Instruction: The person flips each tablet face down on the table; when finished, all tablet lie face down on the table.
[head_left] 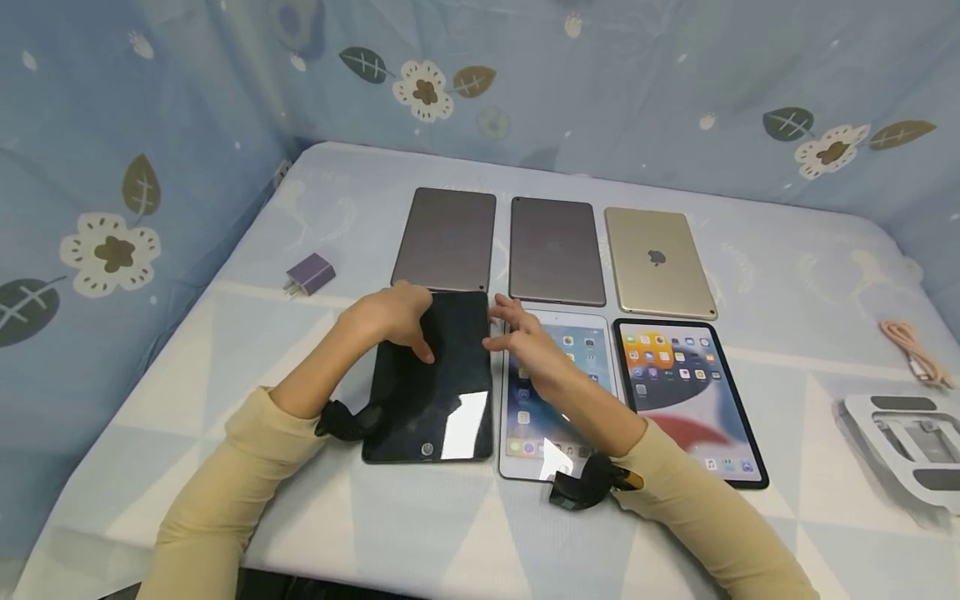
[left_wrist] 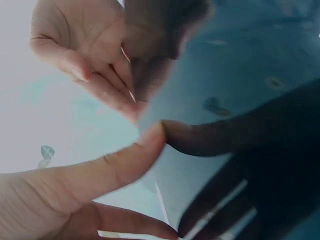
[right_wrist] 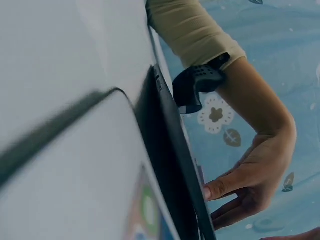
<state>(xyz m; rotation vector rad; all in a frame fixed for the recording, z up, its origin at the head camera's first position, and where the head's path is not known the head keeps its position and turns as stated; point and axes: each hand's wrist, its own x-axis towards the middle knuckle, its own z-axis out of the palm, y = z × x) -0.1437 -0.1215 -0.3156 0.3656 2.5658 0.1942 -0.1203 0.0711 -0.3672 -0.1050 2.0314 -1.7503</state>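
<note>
A black tablet with a dark, glossy screen and a round home button lies at the front left of the group. My left hand grips its upper left edge, the thumb on the glass and the other fingers at the rim. In the left wrist view that thumb meets its reflection. My right hand has its extended fingertips at the tablet's right edge, palm over a white tablet with a lit home screen. From the right wrist view, the black tablet's side shows above the white one.
Behind lie two grey tablets and a gold one, backs up. A black-rimmed tablet is lit at right. A purple charger plug sits left; a coiled pink cable and a white stand lie far right.
</note>
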